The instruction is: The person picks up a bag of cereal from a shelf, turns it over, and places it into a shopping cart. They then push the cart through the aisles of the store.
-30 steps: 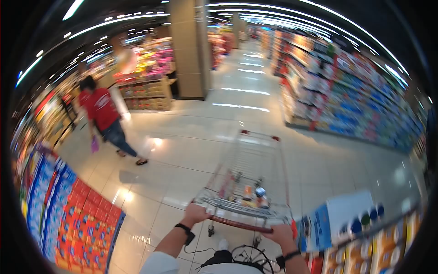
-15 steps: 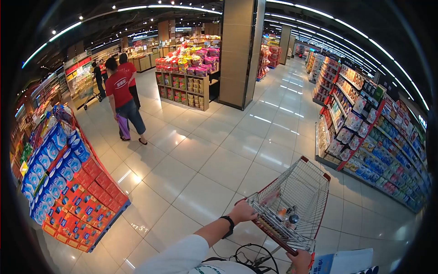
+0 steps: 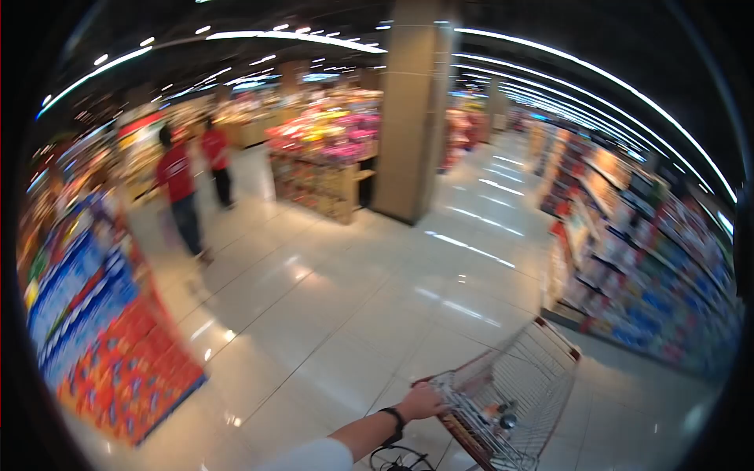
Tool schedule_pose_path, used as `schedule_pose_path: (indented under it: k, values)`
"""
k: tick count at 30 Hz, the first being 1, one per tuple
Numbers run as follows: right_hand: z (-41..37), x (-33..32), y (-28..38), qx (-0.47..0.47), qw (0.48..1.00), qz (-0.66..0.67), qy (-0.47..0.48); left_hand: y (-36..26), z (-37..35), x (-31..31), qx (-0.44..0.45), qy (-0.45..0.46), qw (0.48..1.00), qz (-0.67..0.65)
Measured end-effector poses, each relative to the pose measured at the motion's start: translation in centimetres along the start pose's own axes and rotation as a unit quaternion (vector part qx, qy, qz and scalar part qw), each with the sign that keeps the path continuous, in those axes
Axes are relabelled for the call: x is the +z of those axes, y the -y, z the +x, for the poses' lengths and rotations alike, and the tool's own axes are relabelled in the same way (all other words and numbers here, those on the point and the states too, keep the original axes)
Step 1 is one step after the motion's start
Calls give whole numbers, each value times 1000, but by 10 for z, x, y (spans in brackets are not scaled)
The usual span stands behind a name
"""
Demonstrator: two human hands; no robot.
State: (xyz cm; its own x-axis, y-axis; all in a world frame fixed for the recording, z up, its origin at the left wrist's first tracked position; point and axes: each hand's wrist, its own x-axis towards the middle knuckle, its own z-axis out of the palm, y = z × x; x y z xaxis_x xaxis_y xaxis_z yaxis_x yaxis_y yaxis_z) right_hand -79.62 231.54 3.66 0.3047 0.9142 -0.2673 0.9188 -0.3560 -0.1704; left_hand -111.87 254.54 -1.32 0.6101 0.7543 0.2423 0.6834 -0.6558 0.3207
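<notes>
My left hand (image 3: 424,401) is closed round the left end of the handle of a wire shopping cart (image 3: 542,377) with red trim. A dark band (image 3: 395,420) circles that wrist, below a white sleeve. Inside the cart, near the handle, lie a few small items, among them a dark round-topped one (image 3: 508,421); blur hides what they are. My right hand is out of the picture, and the right end of the handle is cut off by the lower edge.
Two people in red shirts (image 3: 176,174) walk at the left. A display of blue and red packs (image 3: 129,369) stands at the near left. Ahead are a square pillar (image 3: 404,118) and a snack stand (image 3: 314,184). Stocked shelves (image 3: 628,275) line the right, beside a shiny tiled floor (image 3: 338,314).
The scene sits lower in view and is blurred. The cart and my left hand appear lower; my right hand has left the picture. The two people have moved farther away and apart.
</notes>
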Motion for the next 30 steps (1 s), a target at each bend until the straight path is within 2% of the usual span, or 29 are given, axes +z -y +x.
schedule_pose_path:
  k: [1,3,4,5,6,8,17,20,25,30]
  values:
    - [8,3,5,-29,999,-3,-17,5,11,-1,-2,2,1000,-13]
    - [5,-6,19,-41,999,3,-32,25,24,5,-12,102,994,20]
    - [9,-17,25,-42,999,12,-24,32,36,7,4,89,996,19]
    - [24,12,9,-52,996,11,-70,37,47,11,12,76,997,18]
    - [32,18,5,-37,997,17,-63,38,59,14,44,98,994,24]
    - [50,9,5,-27,998,31,-53,47,84,15,29,77,996,18]
    - [112,-19,14,14,999,39,6,73,182,22,71,147,985,51]
    - [135,-27,11,26,999,34,3,80,218,30,98,135,986,30]
    - [176,-35,11,84,995,37,-31,91,282,45,138,127,982,25]
    - [209,-39,14,169,982,24,-78,99,341,54,191,220,957,8]
